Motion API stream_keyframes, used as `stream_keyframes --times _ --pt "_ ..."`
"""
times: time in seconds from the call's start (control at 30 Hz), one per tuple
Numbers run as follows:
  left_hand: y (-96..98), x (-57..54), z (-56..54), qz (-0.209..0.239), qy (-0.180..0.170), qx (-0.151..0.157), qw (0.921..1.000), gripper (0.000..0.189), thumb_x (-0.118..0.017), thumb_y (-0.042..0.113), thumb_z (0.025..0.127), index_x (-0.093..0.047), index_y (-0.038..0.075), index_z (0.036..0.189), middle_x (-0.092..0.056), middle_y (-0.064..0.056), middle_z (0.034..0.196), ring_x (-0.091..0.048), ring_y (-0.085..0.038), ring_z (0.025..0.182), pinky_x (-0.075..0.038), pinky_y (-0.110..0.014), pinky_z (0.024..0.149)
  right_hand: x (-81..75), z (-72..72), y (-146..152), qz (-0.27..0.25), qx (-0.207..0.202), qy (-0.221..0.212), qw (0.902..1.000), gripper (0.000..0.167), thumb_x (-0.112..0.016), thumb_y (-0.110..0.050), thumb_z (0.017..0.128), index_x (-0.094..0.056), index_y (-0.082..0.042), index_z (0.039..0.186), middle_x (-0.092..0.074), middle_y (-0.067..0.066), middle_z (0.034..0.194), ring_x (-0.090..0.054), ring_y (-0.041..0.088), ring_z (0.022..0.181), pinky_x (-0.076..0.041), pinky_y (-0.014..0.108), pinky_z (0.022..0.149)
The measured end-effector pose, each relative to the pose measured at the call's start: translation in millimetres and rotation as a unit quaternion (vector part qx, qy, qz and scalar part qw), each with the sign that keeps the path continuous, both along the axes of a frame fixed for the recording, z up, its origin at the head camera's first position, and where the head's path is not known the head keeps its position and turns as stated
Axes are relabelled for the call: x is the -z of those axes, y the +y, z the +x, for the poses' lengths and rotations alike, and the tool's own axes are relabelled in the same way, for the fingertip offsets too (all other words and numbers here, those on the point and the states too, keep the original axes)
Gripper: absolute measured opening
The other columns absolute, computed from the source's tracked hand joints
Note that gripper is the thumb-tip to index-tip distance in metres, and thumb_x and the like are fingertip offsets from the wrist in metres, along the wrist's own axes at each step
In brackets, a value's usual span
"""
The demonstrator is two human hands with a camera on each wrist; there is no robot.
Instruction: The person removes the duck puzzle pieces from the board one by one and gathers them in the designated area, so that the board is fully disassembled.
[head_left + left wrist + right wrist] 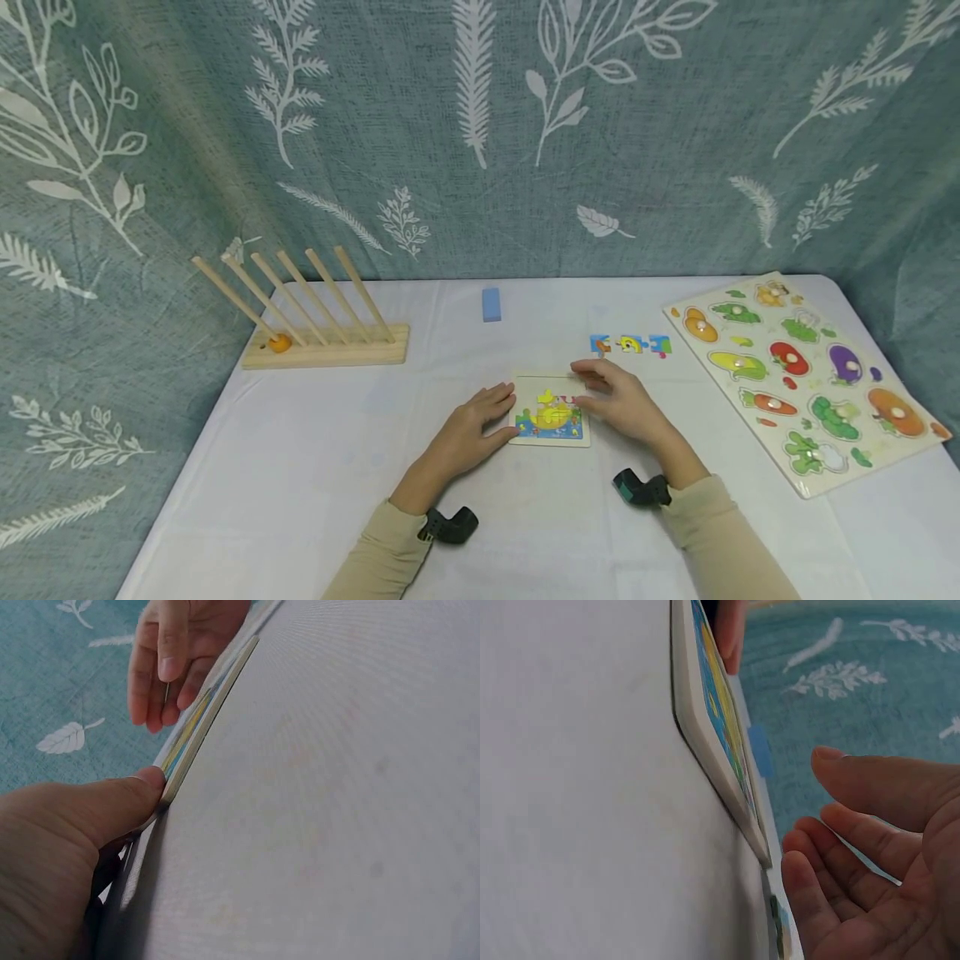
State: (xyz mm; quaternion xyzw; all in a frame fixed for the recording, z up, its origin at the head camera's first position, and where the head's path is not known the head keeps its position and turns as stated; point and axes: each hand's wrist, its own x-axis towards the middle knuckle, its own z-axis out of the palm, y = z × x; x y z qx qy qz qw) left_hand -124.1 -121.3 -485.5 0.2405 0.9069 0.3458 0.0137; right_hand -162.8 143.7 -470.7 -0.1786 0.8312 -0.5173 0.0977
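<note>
A small wooden jigsaw board (551, 442) lies on the white table, its partly filled picture showing a yellow duck on blue water. My left hand (468, 429) rests at the board's left side, fingers fairly straight near its far left corner. In the left wrist view the thumb (124, 801) touches the near corner, while the other fingers are mostly hidden. Beside the board's right edge hovers my right hand (622, 400), fingers loosely bent. Its thumb and fingers stand apart with nothing between them in the right wrist view.
Three loose jigsaw pieces (630, 343) lie behind the right hand. A blue block (491, 305) sits farther back. At left stands a wooden peg rack (330, 357) with an orange bead (280, 342) on it. A large vegetable puzzle board (757, 379) lies at right.
</note>
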Motion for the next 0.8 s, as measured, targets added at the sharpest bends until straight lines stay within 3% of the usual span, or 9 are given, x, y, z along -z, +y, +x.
stream_keyframes --times 0.37,0.8 --pt "-1.0 0.8 1.0 0.003 0.003 0.005 1.0000 0.054 -0.068 0.027 0.088 -0.054 -0.001 0.131 -0.047 -0.009 0.143 -0.041 -0.024 0.136 -0.030 -0.039 0.117 -0.7 13.0 -23.4 0.005 -0.050 -0.009 0.9987 0.049 -0.068 -0.009 0.087 -0.050 0.001 0.132 -0.054 0.017 0.132 -0.057 0.033 0.118 -0.051 0.039 0.100" --pt "-0.6 -0.6 -0.3 0.003 0.002 0.005 1.0000 0.054 -0.069 0.026 0.087 -0.053 -0.003 0.131 -0.047 -0.011 0.143 -0.041 -0.025 0.135 -0.030 -0.040 0.117 4.2 15.2 -32.6 0.063 -0.039 0.029 0.9968 0.050 -0.069 -0.006 0.085 -0.051 -0.001 0.132 -0.055 0.012 0.126 -0.060 0.026 0.110 -0.052 0.037 0.097"
